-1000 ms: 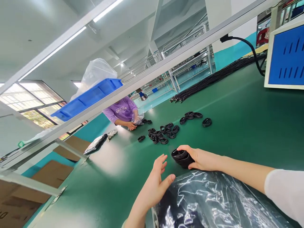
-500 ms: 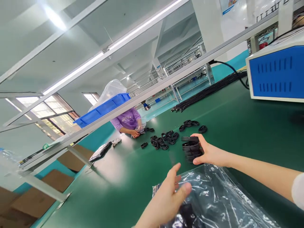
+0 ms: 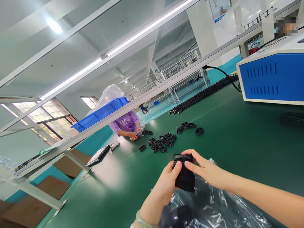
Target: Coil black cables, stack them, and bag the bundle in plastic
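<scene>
A stack of black coiled cables (image 3: 185, 179) is held between both hands, above a clear plastic bag. My left hand (image 3: 166, 179) closes on the stack's left side, its thumb across the front. From the right, my right hand (image 3: 204, 167) grips the upper part with thumb and fingers. Beneath them the clear plastic bag (image 3: 228, 202) lies on the green table, with dark things inside it near the bottom of the view. Farther off, several loose black cable coils (image 3: 158, 144) lie in a cluster, and a smaller group of coils (image 3: 185, 125) sits to their right.
A blue and white machine box (image 3: 268, 77) stands at the right. Long black cables (image 3: 201, 95) lie along the table's far edge. Across the green table (image 3: 114, 190), a co-worker in a purple top (image 3: 125, 123) handles a clear bag. A blue tray (image 3: 102, 114) rests on the rail.
My left hand has risen from over the bag and closed on the cable stack. My right hand has brought the stack lower and nearer. The view has shifted slightly.
</scene>
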Available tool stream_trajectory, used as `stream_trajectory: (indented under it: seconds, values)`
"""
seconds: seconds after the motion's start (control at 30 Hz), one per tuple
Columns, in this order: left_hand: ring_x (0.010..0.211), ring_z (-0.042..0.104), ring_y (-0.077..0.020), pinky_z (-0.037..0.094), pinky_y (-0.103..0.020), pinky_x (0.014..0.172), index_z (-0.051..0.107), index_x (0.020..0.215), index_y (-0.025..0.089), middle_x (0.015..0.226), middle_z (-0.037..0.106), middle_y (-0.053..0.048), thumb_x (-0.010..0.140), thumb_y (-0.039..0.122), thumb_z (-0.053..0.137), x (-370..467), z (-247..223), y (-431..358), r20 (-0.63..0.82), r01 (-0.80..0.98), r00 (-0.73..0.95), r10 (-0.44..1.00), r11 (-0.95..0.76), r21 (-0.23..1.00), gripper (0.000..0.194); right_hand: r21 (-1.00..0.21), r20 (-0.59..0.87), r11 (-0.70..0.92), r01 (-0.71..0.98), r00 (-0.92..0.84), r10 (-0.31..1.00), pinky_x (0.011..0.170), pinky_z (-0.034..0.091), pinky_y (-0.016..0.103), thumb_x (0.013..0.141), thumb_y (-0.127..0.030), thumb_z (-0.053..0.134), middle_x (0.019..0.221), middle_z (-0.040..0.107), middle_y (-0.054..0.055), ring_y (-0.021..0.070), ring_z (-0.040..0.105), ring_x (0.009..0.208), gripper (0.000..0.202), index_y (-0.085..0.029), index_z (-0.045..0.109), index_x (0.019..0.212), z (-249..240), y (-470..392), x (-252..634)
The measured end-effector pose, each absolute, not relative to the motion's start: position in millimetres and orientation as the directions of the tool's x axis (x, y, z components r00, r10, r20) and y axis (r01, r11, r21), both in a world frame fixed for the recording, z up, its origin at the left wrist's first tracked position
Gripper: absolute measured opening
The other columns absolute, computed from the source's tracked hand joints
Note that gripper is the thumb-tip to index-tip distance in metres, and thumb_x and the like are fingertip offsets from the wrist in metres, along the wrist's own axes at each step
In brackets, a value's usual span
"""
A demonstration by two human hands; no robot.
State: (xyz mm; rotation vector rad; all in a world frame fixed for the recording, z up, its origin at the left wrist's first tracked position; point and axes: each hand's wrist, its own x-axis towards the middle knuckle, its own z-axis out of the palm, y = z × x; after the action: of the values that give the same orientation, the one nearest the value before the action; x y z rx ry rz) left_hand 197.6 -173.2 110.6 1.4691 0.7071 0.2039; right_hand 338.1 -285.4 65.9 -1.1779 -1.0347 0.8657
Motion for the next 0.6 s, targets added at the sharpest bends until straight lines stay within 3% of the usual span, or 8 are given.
stream_trajectory:
  seconds: [0.07, 0.3, 0.47, 0.6]
  values:
    - [0.081, 0.061, -0.0163, 0.050, -0.028, 0.069, 0.058, 0.116, 0.017, 0.100, 0.068, -0.008, 0.083, 0.060, 0.065, 192, 106, -171, -0.324, 0.297, 0.772, 0.547, 0.141, 0.944, 0.054, -0.978, 0.201, 0.209, 0.011, 0.335, 0.921, 0.097, 0.044, 0.041, 0.095, -0.067, 0.046, 0.112, 0.061, 0.004, 0.0270, 0.056, 0.109, 0.051, -0.026, 0.047, 0.125, 63, -282, 336]
    - [0.082, 0.061, -0.0136, 0.048, -0.024, 0.071, 0.060, 0.117, 0.014, 0.102, 0.068, -0.010, 0.089, 0.054, 0.062, 183, 109, -173, -0.316, 0.261, 0.784, 0.535, 0.177, 0.949, 0.049, -0.964, 0.208, 0.247, -0.103, 0.293, 0.933, 0.096, 0.045, 0.040, 0.096, -0.057, 0.056, 0.114, 0.063, 0.003, 0.0258, 0.057, 0.107, 0.041, -0.027, 0.049, 0.122, 65, -283, 327]
    - [0.102, 0.063, -0.0221, 0.049, -0.031, 0.089, 0.061, 0.119, 0.013, 0.116, 0.064, -0.014, 0.079, 0.031, 0.080, 178, 113, -175, -0.241, 0.170, 0.894, 0.379, 0.211, 0.963, 0.048, -0.946, 0.158, 0.221, -0.239, 0.255, 0.954, 0.092, 0.050, 0.042, 0.094, -0.051, 0.063, 0.116, 0.061, 0.004, 0.0263, 0.058, 0.108, 0.042, -0.028, 0.044, 0.124, 64, -285, 331]
    - [0.103, 0.063, -0.0217, 0.049, -0.030, 0.089, 0.062, 0.118, 0.012, 0.116, 0.063, -0.014, 0.079, 0.026, 0.079, 176, 111, -172, -0.221, 0.142, 0.899, 0.377, 0.226, 0.964, 0.045, -0.916, 0.153, 0.226, -0.332, 0.232, 0.961, 0.085, 0.056, 0.041, 0.098, -0.051, 0.059, 0.131, 0.052, 0.005, 0.0269, 0.055, 0.116, 0.042, -0.032, 0.039, 0.129, 60, -286, 330]
